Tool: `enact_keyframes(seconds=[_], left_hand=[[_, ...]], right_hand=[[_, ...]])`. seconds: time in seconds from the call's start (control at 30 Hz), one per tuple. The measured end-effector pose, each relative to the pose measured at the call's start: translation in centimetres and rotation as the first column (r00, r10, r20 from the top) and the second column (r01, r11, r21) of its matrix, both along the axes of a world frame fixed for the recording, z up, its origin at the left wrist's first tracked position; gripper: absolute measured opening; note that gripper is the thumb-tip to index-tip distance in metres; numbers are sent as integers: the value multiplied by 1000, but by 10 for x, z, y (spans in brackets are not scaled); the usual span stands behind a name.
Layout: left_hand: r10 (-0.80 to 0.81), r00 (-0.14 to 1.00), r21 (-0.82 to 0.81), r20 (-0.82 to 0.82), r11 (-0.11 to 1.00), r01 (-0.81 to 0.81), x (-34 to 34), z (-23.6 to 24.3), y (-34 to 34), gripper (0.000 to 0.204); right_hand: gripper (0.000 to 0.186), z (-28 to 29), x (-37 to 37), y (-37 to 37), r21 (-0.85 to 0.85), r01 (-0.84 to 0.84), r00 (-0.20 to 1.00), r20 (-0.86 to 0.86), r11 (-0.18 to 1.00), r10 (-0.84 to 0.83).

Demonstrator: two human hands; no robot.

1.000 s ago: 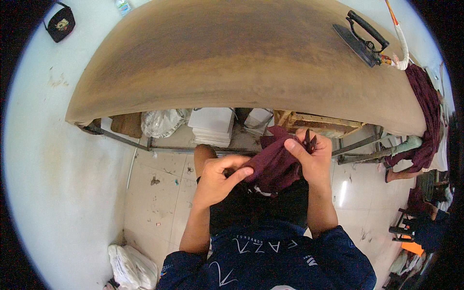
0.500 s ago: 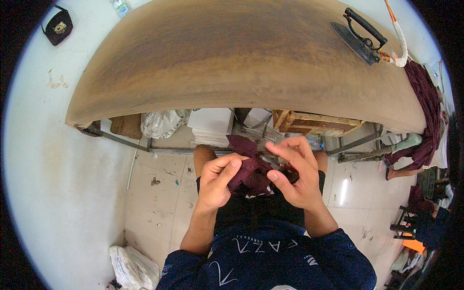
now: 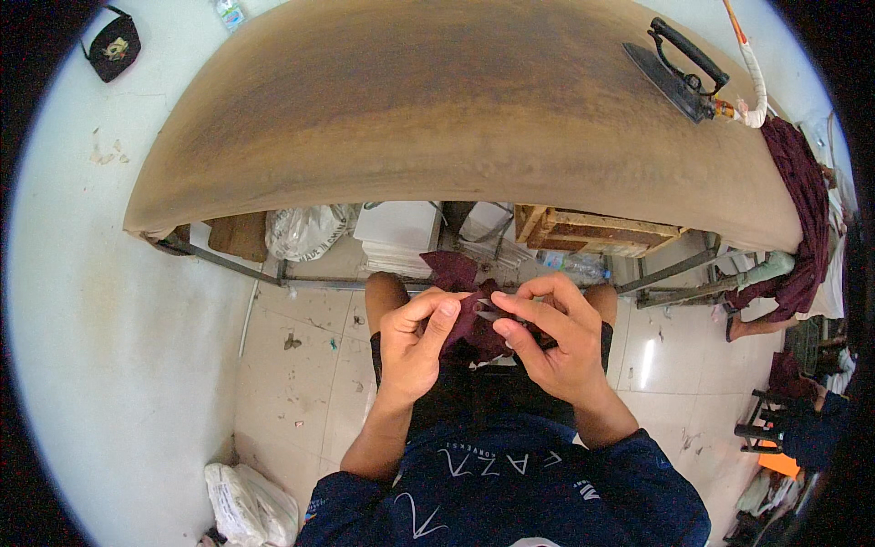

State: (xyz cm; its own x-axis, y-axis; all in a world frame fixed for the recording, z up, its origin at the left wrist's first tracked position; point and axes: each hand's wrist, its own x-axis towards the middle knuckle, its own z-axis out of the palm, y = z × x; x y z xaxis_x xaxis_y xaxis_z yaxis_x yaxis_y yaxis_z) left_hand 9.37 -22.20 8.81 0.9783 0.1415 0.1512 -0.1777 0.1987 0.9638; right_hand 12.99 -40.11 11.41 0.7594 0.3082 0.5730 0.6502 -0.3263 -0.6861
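Observation:
Over my lap, my left hand (image 3: 410,346) is closed in a pinch on a piece of maroon cloth (image 3: 450,268). One pointed corner of the cloth stands up beyond the fingers, and the rest hangs down between my hands. My right hand (image 3: 567,342) curls its thumb and fingers round small thread snips (image 3: 488,315). Two pale blades point left, a little apart, at the cloth edge by my left fingertips. The handle of the snips is mostly hidden inside my right hand.
A brown cloth-covered ironing table (image 3: 437,137) spans the front, with a black iron (image 3: 679,77) at its right. Below lie stacked white sheets (image 3: 396,232), a plastic bag (image 3: 308,235) and a wooden crate (image 3: 597,232). Maroon fabric (image 3: 797,201) hangs at the right end.
My right hand's fingers have drawn closer together round the snips. The blades now meet the cloth beside my left fingertips, and the cloth has shifted slightly.

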Motion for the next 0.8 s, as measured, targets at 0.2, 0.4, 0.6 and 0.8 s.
enact_keyframes(seconds=[0.2, 0.4, 0.6, 0.8], left_hand=[[6, 1000, 22, 19, 1000, -6, -2, 1, -1, 24], [15, 1000, 3, 4, 1000, -15, -3, 0, -2, 24], [19, 1000, 43, 9, 999, -19, -4, 3, -1, 24], [-8, 999, 14, -31, 1000, 8, -3, 1, 0, 25]], right_hand=[[26, -4, -5, 1, 35, 33, 999, -14, 999, -32], [25, -5, -6, 4, 45, 32, 998, 48, 998, -34], [23, -8, -6, 6, 74, 20, 999, 42, 997, -23], [40, 4, 2, 5, 142, -34, 989, -140, 989, 54]])
